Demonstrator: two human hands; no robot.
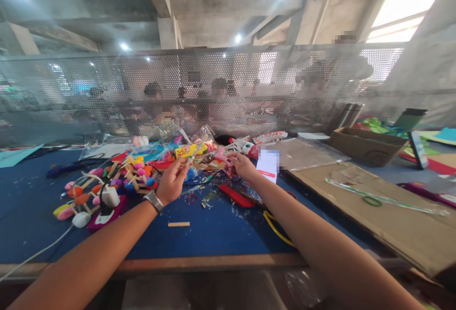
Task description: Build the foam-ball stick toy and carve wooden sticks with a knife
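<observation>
My left hand [173, 180], with a watch on the wrist, is closed in a pinch on a thin wooden stick [197, 150] held up over the blue table [213, 229]. My right hand [243, 165] reaches into the pile of craft supplies [199, 150], its fingers curled round a small pink piece [228, 160]. A model of wooden sticks and coloured pom-poms [121, 177] lies just left of my left hand. Red scissors [237, 196] lie below my right hand.
A glue gun on a purple stand [107, 203] with a white cable sits at the left. Flat cardboard [374, 210] and a cardboard tray [366, 143] fill the right. A perforated metal screen [228, 91] stands behind the table; several people sit beyond it.
</observation>
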